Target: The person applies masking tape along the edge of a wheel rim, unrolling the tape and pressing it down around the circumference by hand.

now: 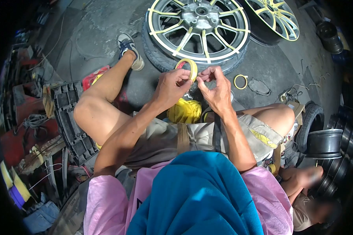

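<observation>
My left hand [173, 86] is closed around a roll of yellow masking tape [193, 69], held upright above the floor between my knees. Close beside the roll, my right hand [216, 88] has its thumb and fingers pinched together; whatever is between them is too small to make out. Just beyond both hands, a grey multi-spoke wheel rim [202, 27] lies face up on a tire [155, 53]. Strips of yellow tape run along its spokes and around its edge. A second, thinner tape roll [240, 82] lies on the floor to the right of my right hand.
Another taped rim [272, 15] leans at the back right. A yellow cloth [184, 111] lies between my legs. An open black tool case [68, 117] is at left. Black wheel rims [324, 143] and a tire [312, 121] stand at right, near another person [306, 207].
</observation>
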`<state>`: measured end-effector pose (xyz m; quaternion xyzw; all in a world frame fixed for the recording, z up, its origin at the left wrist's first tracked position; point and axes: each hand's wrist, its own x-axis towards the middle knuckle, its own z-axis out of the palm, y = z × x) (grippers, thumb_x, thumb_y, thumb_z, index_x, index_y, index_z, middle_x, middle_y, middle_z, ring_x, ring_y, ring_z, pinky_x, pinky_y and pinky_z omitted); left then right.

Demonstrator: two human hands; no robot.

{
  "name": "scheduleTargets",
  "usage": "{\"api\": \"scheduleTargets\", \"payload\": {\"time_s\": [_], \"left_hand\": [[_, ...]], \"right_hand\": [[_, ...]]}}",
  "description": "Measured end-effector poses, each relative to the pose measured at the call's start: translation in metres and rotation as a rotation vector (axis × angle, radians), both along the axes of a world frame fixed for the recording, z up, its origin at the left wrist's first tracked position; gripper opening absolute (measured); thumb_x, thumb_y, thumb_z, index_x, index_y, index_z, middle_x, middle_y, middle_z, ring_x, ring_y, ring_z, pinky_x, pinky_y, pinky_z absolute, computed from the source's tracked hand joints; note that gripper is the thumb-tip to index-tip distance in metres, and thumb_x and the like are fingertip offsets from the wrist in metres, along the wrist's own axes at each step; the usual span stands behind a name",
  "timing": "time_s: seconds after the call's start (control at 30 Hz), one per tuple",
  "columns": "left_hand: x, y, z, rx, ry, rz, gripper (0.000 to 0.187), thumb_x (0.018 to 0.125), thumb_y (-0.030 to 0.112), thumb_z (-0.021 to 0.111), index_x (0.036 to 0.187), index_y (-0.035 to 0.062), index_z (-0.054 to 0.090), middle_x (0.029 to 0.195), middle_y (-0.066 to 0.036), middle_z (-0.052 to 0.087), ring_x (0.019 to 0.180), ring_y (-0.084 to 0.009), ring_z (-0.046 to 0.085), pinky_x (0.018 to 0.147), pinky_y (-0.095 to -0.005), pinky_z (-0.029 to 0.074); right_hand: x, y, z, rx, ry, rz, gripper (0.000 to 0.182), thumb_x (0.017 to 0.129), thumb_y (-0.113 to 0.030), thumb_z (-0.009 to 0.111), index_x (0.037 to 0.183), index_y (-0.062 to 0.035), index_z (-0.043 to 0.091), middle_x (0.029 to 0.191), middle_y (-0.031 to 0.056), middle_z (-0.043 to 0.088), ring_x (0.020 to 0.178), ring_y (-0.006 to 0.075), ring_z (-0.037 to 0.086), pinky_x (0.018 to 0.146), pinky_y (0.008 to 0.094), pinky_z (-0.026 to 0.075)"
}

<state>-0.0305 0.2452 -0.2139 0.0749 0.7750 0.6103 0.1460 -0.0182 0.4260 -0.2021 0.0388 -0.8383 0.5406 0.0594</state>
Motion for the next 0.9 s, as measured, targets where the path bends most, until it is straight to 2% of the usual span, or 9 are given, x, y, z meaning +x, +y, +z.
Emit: {"api": "scheduleTargets", "payload": {"time_s": [0.27, 0.33, 0.37, 0.57, 0.63, 0.67, 0.77, 0.83, 0.9], "left_hand": [[0.004, 0.002, 0.013, -0.157, 0.166, -0.074, 0.023, 0.088, -0.001, 0.069, 0.110, -0.0035, 0.065, 0.092, -0.012, 0.073, 0.074, -0.0095, 0.066, 0.065, -0.0260, 0.053], [0.005, 0.002, 0.008, -0.124, 0.193, -0.087, 0.024, 0.087, -0.001, 0.069, 0.110, -0.0031, 0.064, 0.092, -0.011, 0.073, 0.075, -0.0093, 0.065, 0.065, -0.0264, 0.052], [0.006, 0.002, 0.007, -0.123, 0.192, -0.089, 0.024, 0.087, -0.001, 0.069, 0.110, -0.0031, 0.064, 0.092, -0.011, 0.073, 0.075, -0.0093, 0.065, 0.065, -0.0264, 0.052], [0.004, 0.001, -0.004, -0.004, 0.095, -0.036, 0.024, 0.089, 0.000, 0.068, 0.112, -0.0045, 0.064, 0.092, -0.010, 0.072, 0.078, -0.0107, 0.066, 0.067, -0.0265, 0.054], [-0.001, -0.001, -0.006, 0.074, -0.175, 0.007, 0.023, 0.091, 0.004, 0.068, 0.112, -0.0045, 0.065, 0.092, -0.008, 0.072, 0.078, -0.0097, 0.066, 0.066, -0.0253, 0.055], [-0.005, -0.004, -0.007, 0.073, -0.173, 0.012, 0.023, 0.091, 0.004, 0.068, 0.112, -0.0045, 0.065, 0.092, -0.008, 0.072, 0.078, -0.0097, 0.066, 0.066, -0.0253, 0.055], [-0.011, -0.013, 0.001, 0.250, -0.451, 0.140, 0.027, 0.092, 0.015, 0.070, 0.112, -0.0031, 0.066, 0.088, -0.004, 0.069, 0.071, -0.0083, 0.063, 0.065, -0.0236, 0.052], [-0.010, -0.009, 0.007, 0.250, -0.428, 0.101, 0.028, 0.092, 0.015, 0.071, 0.112, -0.0033, 0.066, 0.088, -0.005, 0.069, 0.072, -0.0083, 0.063, 0.065, -0.0239, 0.052], [-0.008, -0.011, 0.005, 0.230, -0.405, 0.067, 0.030, 0.091, 0.016, 0.072, 0.113, -0.0032, 0.065, 0.088, -0.005, 0.068, 0.074, -0.0078, 0.063, 0.065, -0.0239, 0.052]], "right_hand": [[0.001, -0.004, 0.002, 0.030, -0.109, -0.022, 0.023, 0.079, -0.004, 0.072, 0.096, -0.0008, 0.057, 0.077, 0.0063, 0.063, 0.070, 0.0139, 0.061, 0.069, 0.0291, 0.051], [0.002, -0.004, -0.003, 0.047, -0.141, 0.008, 0.025, 0.076, -0.006, 0.068, 0.097, -0.0006, 0.055, 0.077, 0.0102, 0.062, 0.067, 0.0207, 0.060, 0.066, 0.0338, 0.050], [0.002, -0.004, -0.003, 0.048, -0.142, 0.006, 0.025, 0.076, -0.006, 0.068, 0.097, -0.0006, 0.055, 0.077, 0.0102, 0.062, 0.067, 0.0207, 0.060, 0.066, 0.0338, 0.050], [0.005, -0.005, -0.007, 0.049, -0.103, 0.071, 0.027, 0.077, -0.006, 0.069, 0.099, -0.0011, 0.055, 0.074, 0.0081, 0.058, 0.065, 0.0194, 0.057, 0.065, 0.0341, 0.050], [0.006, -0.008, -0.008, -0.080, -0.070, -0.088, 0.028, 0.081, -0.009, 0.072, 0.103, -0.0008, 0.056, 0.079, 0.0074, 0.059, 0.067, 0.0184, 0.058, 0.068, 0.0340, 0.052], [0.005, -0.003, -0.004, -0.051, -0.111, -0.105, 0.036, 0.083, -0.015, 0.077, 0.109, 0.0002, 0.058, 0.089, 0.0096, 0.063, 0.074, 0.0174, 0.060, 0.072, 0.0342, 0.053], [0.014, 0.001, -0.012, 0.002, -0.196, 0.090, 0.041, 0.082, -0.021, 0.080, 0.110, 0.0010, 0.060, 0.093, 0.0124, 0.063, 0.081, 0.0216, 0.061, 0.077, 0.0356, 0.052], [0.019, -0.009, -0.006, -0.032, -0.201, 0.174, 0.036, 0.084, -0.022, 0.078, 0.106, 0.0014, 0.062, 0.089, 0.0121, 0.061, 0.078, 0.0266, 0.059, 0.077, 0.0373, 0.051], [0.016, -0.007, -0.008, 0.019, -0.255, 0.219, 0.033, 0.085, -0.021, 0.077, 0.105, 0.0018, 0.063, 0.089, 0.0122, 0.061, 0.077, 0.0264, 0.059, 0.076, 0.0377, 0.050]]}}
